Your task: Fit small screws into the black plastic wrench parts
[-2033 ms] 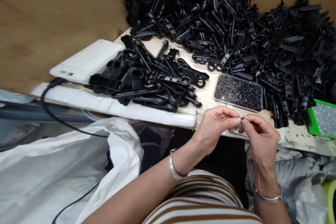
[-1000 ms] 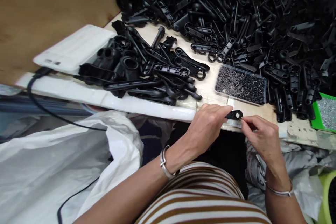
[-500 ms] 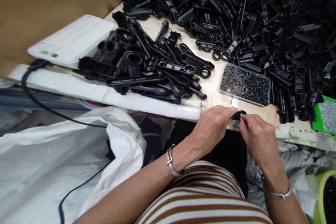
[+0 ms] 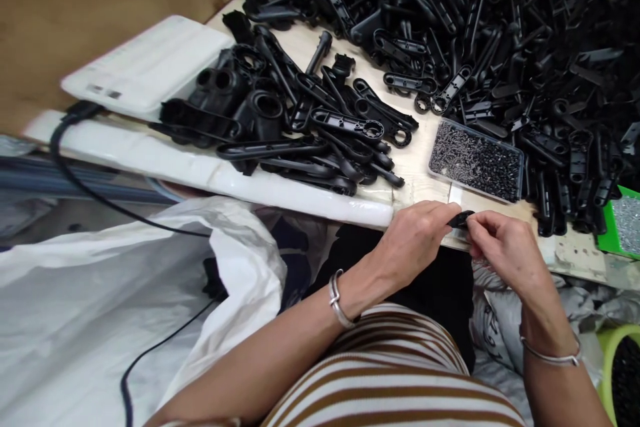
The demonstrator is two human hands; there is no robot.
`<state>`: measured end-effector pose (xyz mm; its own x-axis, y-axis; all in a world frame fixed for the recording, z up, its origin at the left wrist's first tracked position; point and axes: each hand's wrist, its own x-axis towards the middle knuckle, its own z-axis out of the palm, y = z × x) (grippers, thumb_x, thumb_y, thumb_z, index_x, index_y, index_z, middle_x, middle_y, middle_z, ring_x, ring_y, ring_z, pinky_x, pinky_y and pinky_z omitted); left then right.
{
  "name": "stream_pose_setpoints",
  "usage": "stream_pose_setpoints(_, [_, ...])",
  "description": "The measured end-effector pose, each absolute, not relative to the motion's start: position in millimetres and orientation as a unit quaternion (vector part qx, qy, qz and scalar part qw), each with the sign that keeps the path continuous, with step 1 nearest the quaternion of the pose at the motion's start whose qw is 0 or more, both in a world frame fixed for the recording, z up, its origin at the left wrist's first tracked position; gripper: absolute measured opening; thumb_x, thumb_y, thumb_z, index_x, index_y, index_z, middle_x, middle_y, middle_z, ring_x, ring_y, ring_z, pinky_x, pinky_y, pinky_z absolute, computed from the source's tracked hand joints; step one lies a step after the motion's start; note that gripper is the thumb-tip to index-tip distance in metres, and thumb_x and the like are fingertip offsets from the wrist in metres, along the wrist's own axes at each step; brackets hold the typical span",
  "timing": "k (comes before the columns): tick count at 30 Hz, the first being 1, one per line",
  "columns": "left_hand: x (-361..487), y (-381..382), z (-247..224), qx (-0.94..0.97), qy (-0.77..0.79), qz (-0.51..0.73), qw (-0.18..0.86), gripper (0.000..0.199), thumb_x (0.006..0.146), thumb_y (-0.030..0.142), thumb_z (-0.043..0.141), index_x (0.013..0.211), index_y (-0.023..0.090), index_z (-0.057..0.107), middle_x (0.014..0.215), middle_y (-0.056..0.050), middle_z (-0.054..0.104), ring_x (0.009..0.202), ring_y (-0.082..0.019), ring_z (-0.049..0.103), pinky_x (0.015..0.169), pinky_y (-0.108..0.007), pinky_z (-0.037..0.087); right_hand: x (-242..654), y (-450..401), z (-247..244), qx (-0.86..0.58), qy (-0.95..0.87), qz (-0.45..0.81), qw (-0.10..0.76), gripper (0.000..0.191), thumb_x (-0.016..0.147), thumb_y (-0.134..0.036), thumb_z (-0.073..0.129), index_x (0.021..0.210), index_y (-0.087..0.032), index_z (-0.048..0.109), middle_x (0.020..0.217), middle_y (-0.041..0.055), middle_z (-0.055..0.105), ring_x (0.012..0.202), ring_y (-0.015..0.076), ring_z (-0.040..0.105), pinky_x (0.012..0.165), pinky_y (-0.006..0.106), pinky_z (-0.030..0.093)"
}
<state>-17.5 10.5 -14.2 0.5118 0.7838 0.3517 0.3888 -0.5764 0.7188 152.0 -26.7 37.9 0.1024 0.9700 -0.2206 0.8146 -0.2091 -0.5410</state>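
My left hand (image 4: 420, 235) is closed on a black plastic part (image 4: 460, 219) at the table's front edge; only one end of it shows past my fingers. Against that exposed end, my right hand (image 4: 505, 243) has its thumb and forefinger pinched together. Whatever the right fingertips hold, if anything, is too small to make out. Just beyond both hands lies a clear plastic box (image 4: 435, 173), with small grey metal pieces on its left side and small black pieces on its right.
Black plastic arms (image 4: 345, 125) lie in a cluster left of the box, and a large heap (image 4: 500, 47) fills the back right. A white device (image 4: 150, 67) with a black cable stands at left. A green tray (image 4: 609, 230) sits at far right, a white sack (image 4: 215, 293) below.
The whole view has shifted slightly, so the table things appear farther right. My right hand has turned a little and its fingers have moved at the part's end; my left hand keeps its grip.
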Motion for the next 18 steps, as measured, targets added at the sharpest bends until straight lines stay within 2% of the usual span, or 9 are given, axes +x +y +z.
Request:
stream_pose_setpoints(8, [-20, 9, -14, 0.815, 0.353, 0.342, 0.306, 0.016, 0.085, 0.007, 0.058, 0.096, 0.017, 0.061, 0.088, -0.003, 0.069, 0.082, -0.016, 0.066, 0.071, -0.024, 0.051, 140, -27, 42, -0.724, -0.661, 0.175, 0.095, 0.023, 0.089, -0.021, 0.048, 0.067, -0.021, 0.056, 0.046, -0.0039, 0.058, 0.044, 0.0137, 0.06, 0.051, 0.023, 0.038])
stream_pose_setpoints(12, [-20, 8, -17, 0.808, 0.347, 0.36, 0.311, 0.017, 0.086, 0.006, 0.054, 0.096, 0.017, 0.062, 0.086, -0.003, 0.068, 0.08, -0.015, 0.066, 0.073, -0.024, 0.053, 130, -29, 41, -0.703, -0.707, 0.075, 0.017, 0.02, 0.089, -0.017, 0.048, 0.07, -0.02, 0.054, 0.049, 0.0003, 0.058, 0.047, 0.0185, 0.061, 0.049, 0.027, 0.034])
stream_pose_setpoints(16, [-20, 7, -20, 0.796, 0.347, 0.39, 0.307, 0.019, 0.087, 0.005, 0.054, 0.098, 0.016, 0.063, 0.086, -0.003, 0.069, 0.078, -0.014, 0.066, 0.072, -0.023, 0.054, 108, -31, 38, -0.703, -0.703, -0.059, -0.094, 0.018, 0.083, -0.002, 0.047, 0.077, -0.015, 0.057, 0.056, 0.0076, 0.061, 0.046, 0.0217, 0.06, 0.045, 0.029, 0.028])
stream_pose_setpoints(18, [-20, 7, -21, 0.79, 0.348, 0.4, 0.31, 0.021, 0.085, 0.004, 0.055, 0.101, 0.016, 0.063, 0.089, -0.004, 0.07, 0.08, -0.014, 0.067, 0.073, -0.023, 0.055, 104, -32, 35, -0.713, -0.691, -0.077, -0.097, 0.019, 0.081, 0.001, 0.046, 0.079, -0.013, 0.059, 0.06, 0.0101, 0.063, 0.046, 0.0225, 0.06, 0.044, 0.029, 0.028])
